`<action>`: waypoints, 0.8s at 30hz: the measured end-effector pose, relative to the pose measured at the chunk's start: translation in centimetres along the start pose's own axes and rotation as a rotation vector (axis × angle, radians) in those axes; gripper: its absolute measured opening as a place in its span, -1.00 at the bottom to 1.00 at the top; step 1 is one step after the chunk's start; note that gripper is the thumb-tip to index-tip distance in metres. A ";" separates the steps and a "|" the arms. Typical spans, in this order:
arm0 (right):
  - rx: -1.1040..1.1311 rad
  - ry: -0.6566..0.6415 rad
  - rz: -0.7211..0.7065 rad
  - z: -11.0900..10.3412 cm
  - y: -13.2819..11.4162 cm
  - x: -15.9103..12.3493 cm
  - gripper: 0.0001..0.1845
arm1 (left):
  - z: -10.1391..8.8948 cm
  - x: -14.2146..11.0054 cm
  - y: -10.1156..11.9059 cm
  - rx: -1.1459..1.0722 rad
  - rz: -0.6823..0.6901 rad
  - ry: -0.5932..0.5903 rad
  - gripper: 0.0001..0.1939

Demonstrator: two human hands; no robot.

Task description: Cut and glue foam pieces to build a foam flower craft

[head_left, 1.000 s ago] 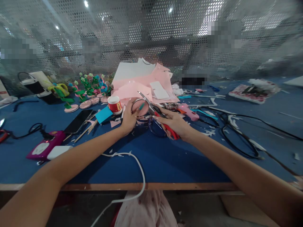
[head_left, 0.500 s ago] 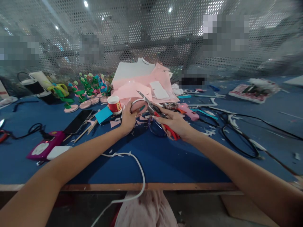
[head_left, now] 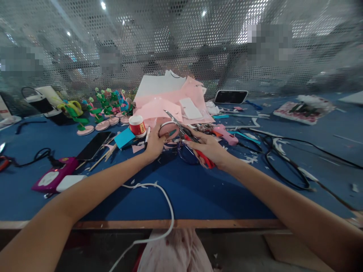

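Observation:
Between the thumb and fingers of my left hand [head_left: 155, 145] is a small pink disc [head_left: 169, 130] with a pale, dark-edged rim, tilted toward me. My right hand [head_left: 209, 148] grips red-handled scissors [head_left: 206, 158], whose metal blades point up and left along the disc's right edge. Whether the blades touch the rim I cannot tell. Just left of my left hand are a black-and-white marker [head_left: 147, 138] and a red-and-white tub [head_left: 137, 126]. Beneath the scissors lies a dark blue ring-shaped thing [head_left: 187, 154], partly hidden.
Pink sheets [head_left: 159, 107] lie behind my hands. Several paper flowers on pink bases [head_left: 85, 130] stand at the back left. A pink glue gun [head_left: 228, 136] and black cable [head_left: 286, 160] are on the right. A phone [head_left: 94, 145] and purple power block [head_left: 58, 174] lie left.
The disc and my left hand have shifted slightly to the right and down, with the disc turned a little. The scissors have barely moved.

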State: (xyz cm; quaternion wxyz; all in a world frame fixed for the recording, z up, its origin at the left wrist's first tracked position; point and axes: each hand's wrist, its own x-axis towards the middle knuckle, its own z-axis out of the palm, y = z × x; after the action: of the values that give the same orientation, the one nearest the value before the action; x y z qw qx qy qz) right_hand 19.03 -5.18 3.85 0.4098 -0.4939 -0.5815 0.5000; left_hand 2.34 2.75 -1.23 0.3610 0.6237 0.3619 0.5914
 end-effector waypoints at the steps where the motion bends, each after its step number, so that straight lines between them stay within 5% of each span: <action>1: 0.003 -0.004 0.002 0.0 0.0 0.0 -0.29 | 0.1 0.0 0.2 -0.042 -0.038 -0.016 -0.70; 5: 0.003 -0.012 -0.003 0.0 0.0 0.0 -0.27 | 0.3 -0.2 1.0 -0.151 -0.132 -0.003 -0.70; 17: 0.000 -0.026 0.008 0.0 0.1 -0.1 -0.22 | 0.0 -0.1 0.2 0.004 -0.023 -0.023 -0.66; 24: 0.001 -0.029 -0.016 0.0 -0.1 -0.1 -0.24 | 0.4 -0.4 1.3 -0.109 -0.125 -0.012 -0.68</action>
State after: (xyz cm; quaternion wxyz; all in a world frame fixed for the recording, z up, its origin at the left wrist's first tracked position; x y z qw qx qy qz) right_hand 19.07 -5.30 3.93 0.4053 -0.4817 -0.5913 0.5041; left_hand 2.75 1.81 -0.29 0.4330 0.5827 0.3652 0.5828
